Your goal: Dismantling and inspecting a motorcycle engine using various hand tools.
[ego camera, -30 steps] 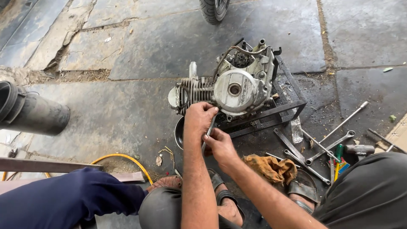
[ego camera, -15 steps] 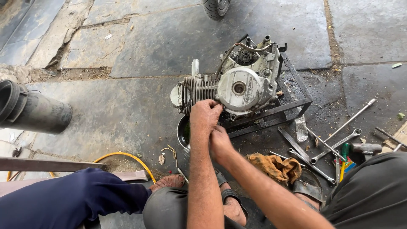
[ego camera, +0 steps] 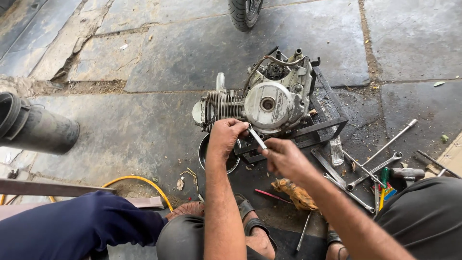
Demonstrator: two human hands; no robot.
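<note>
Now gripping a slim wrench point(ego camera: 257, 137) between both hands, left hand point(ego camera: 226, 137) clenched at engine point(ego camera: 269, 103), right hand point(ego camera: 284, 156) drawn back toward five o'clock, fingers closed on handle; turning seemingly underway.

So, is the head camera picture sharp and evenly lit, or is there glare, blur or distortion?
Head view: soft, even daylight, no hard shadows; slight sheen on the engine cover; both hands and the wrench are sharp; the wide lens bends the edges, as at the pipe.
</note>
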